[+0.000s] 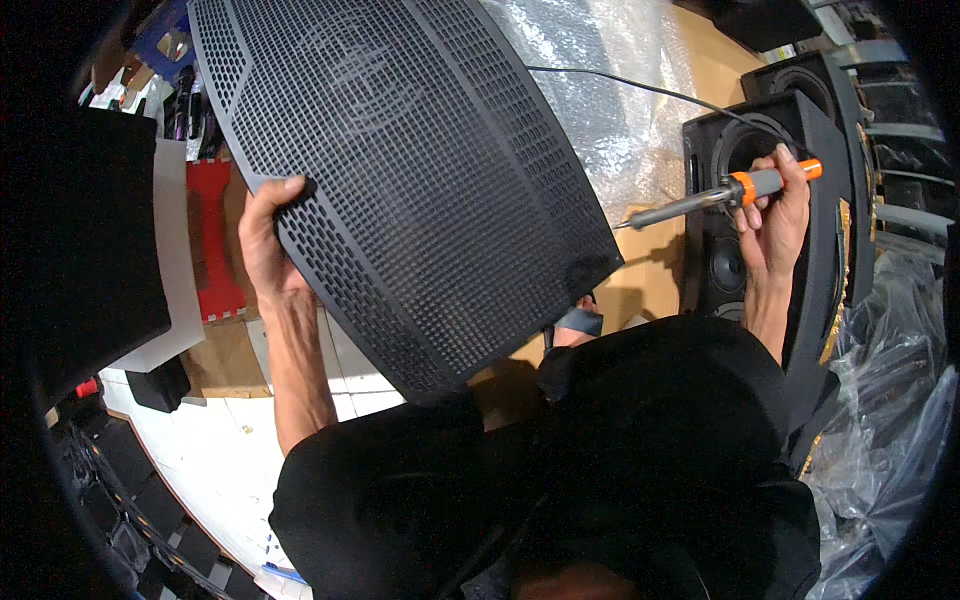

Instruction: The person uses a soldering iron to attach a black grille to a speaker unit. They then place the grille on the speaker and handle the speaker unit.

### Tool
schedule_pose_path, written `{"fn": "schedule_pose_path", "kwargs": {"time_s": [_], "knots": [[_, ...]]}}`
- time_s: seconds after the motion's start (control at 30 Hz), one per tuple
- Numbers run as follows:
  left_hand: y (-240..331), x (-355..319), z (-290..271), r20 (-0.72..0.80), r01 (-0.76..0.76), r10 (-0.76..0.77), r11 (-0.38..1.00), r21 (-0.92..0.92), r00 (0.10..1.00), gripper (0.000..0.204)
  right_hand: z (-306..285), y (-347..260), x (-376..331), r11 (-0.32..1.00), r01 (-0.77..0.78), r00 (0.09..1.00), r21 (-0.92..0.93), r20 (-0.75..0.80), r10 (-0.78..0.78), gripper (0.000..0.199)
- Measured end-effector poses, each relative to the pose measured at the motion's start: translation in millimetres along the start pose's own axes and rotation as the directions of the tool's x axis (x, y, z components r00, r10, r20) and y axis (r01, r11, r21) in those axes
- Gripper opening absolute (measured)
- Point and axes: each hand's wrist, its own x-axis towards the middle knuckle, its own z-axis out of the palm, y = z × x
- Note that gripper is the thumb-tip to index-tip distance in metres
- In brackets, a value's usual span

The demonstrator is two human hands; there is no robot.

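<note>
My left hand (266, 240) grips the left edge of a large black perforated speaker grille (420, 170), holding it up and tilted in front of me. My right hand (775, 215) is closed around the grey and orange handle of a soldering iron (720, 195). Its metal shaft points left toward the grille's right edge, with the tip a little apart from it. A thin black cord (640, 88) runs behind the grille toward the iron. A black speaker cabinet (750, 200) with round drivers stands under my right hand.
Bubble wrap (610, 90) lies on brown cardboard (650, 280) behind the grille. A red mat (212, 235) and a white sheet (175, 260) are at left, next to a black box (75, 230). Crumpled clear plastic (880, 420) fills the right. White floor tiles (220, 450) show below.
</note>
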Motion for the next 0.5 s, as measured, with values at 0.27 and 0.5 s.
{"fn": "schedule_pose_path", "kwargs": {"time_s": [0.27, 0.5], "knots": [[0, 5, 21, -0.057, 0.051, -0.051, 0.999, 0.003, 0.997, 0.035, 3, -41, 22, 0.875, 0.451, 0.823, -0.178, 0.461, -0.331, 0.022], [1, 9, 8, 0.02, 0.17, -0.17, 0.985, -0.02, 0.985, 0.04, 8, -61, 6, 0.802, 0.575, 0.698, -0.165, 0.61, -0.375, 0.018]]}}
